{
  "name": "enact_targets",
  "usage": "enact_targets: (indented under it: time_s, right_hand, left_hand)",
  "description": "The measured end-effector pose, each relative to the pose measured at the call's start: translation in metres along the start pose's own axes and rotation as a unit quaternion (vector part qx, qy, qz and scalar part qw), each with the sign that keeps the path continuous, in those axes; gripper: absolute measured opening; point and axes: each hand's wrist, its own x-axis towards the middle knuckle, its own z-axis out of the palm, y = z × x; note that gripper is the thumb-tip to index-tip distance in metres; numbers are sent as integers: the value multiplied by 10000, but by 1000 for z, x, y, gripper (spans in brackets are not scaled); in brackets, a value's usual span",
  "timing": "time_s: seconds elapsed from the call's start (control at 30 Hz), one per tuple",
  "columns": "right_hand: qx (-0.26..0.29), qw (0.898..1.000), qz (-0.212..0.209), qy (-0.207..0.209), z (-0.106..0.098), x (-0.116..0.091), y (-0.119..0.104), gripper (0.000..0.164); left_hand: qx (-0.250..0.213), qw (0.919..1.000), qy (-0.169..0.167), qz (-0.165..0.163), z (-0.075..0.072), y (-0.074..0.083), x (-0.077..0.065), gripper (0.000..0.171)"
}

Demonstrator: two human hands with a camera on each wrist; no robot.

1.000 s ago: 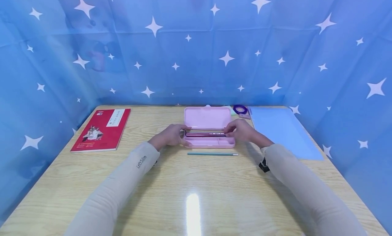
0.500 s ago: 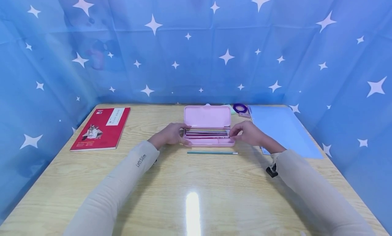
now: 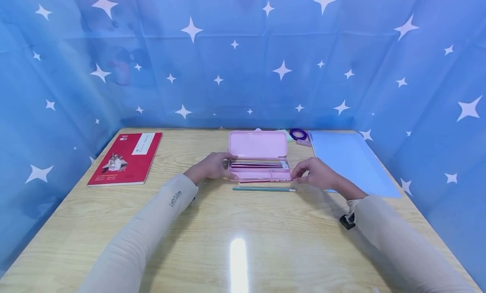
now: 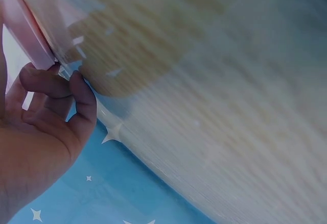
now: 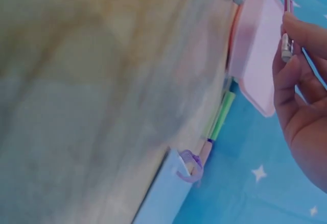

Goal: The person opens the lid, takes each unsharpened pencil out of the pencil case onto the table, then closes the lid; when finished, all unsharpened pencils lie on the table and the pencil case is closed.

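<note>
Right hand [image 3: 317, 174] grip pinches a red pencil [image 3: 265, 181]; left hand [image 3: 212, 166] grips the pink case [image 3: 258, 145]; teal pencil [image 3: 263, 190] lies near.

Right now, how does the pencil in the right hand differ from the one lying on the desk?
The red pencil is pinched at its end by the right hand at the front edge of the pink pencil case; the teal pencil lies untouched on the desk, nearer the person. Colours differ: reddish against teal. Both lie crosswise, roughly parallel, metal-tipped ends to the right.

the right hand [image 5: 301, 96] pinches a pencil [image 5: 287, 9] by its metal end beside the pink case [image 5: 255, 45].
</note>
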Motion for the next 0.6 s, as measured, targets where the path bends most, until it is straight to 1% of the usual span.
enact_targets:
  time_s: [0.17, 0.33, 0.43, 0.6]
  right_hand:
    - [46, 9999, -99, -94, 7, 2, 1, 5]
    - [-39, 9995, -317, 45, 13, 6, -1, 6]
    - [-109, 9994, -303, 110, 17, 8, -5, 4]
    - [-283, 9994, -122, 155, 21, 8, -8, 3]
  left_hand:
    - [8, 10000, 5, 7, -1, 0, -1, 90]
    - [-64, 10000, 4, -71, 0, 0, -2, 90]
    - [-89, 9999, -2, -73, 0, 0, -1, 91]
    - [-88, 9999, -25, -42, 0, 0, -1, 92]
